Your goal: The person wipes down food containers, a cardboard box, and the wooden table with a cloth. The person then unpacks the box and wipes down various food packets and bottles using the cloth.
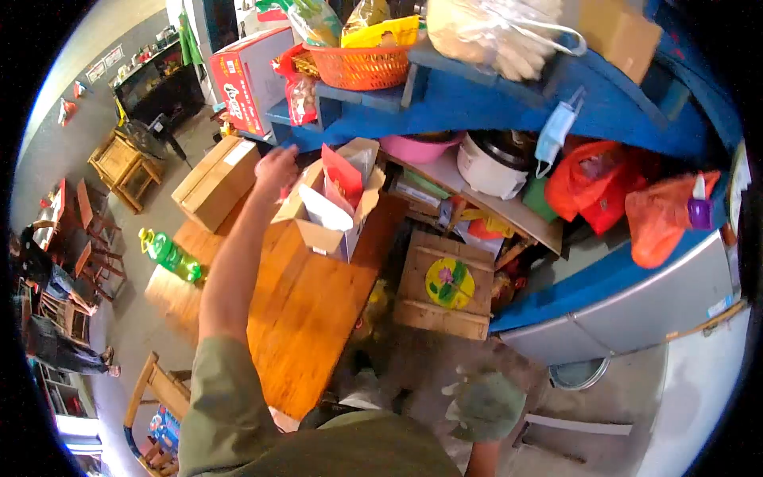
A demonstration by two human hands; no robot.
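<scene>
My left hand (278,168) is stretched forward over the table, beside an open cardboard box (327,237) and near a closed carton (213,183). Its fingers look apart, with nothing visible in them, though they are blurred. The open box holds a red packet (342,176) and a white item (324,208). At the lower right is my right hand (483,404), in what looks like a grey-green glove. Its pale fingertips are spread, and no held object shows.
A wooden table (298,318) carries a green bottle (172,255). Blue shelving (477,111) holds an orange basket (362,67); a rice cooker (493,165) stands below it. A wooden crate (445,318) is right of the table. A person (67,346) is at the far left.
</scene>
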